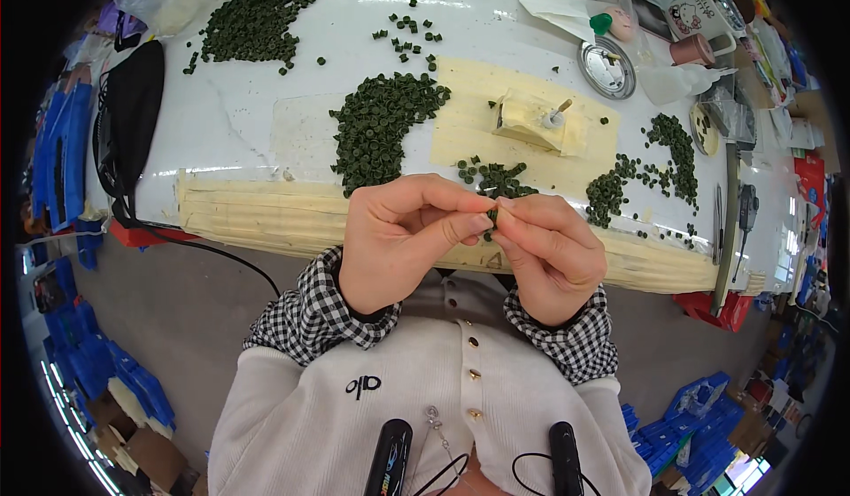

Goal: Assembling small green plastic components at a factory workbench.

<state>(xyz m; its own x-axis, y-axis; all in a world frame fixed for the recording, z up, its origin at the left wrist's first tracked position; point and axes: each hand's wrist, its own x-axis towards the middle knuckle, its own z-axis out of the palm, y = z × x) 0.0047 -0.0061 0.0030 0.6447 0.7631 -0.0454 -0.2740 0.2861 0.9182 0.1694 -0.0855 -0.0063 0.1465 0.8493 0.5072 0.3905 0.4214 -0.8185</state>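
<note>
My left hand (385, 239) and my right hand (560, 252) meet fingertip to fingertip just above the table's near edge. Between their thumbs and forefingers is a small dark green ring-like part (492, 216), mostly covered by the fingertips, and both hands pinch it. Right behind them lies a small heap of similar green parts (503, 180). A larger heap (376, 133) spreads to the left. Farther back, a cream taped block (531, 124) with a short peg sticking up rests on a sheet of yellowish tape.
More green parts form a big pile (257, 22) at the far left and a scattered group (673, 155) at right. A round metal lid (607, 68), a mug (699, 13) and a clear squeeze bottle (677, 81) stand far right. A black cloth item (133, 128) hangs at the left edge.
</note>
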